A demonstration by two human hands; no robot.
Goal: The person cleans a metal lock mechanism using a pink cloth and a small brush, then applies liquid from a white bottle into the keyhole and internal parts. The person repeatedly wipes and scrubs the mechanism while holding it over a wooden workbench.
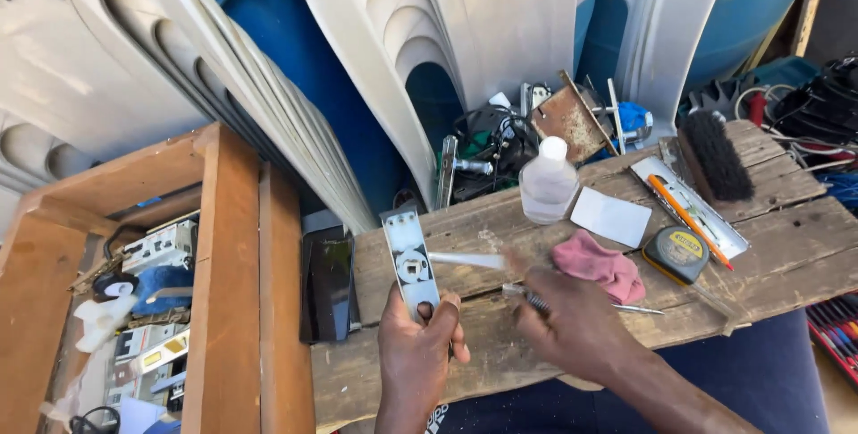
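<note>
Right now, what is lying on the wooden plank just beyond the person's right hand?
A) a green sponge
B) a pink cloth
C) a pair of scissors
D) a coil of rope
B: a crumpled pink cloth lies on the plank just beyond the right hand.

A clear bottle (548, 183) is standing on the wooden board (769, 246). A pink rag (601, 265) is lying beside a tape measure (677, 253). A black brush (717, 155) is resting near an orange pencil (688, 219).
</note>
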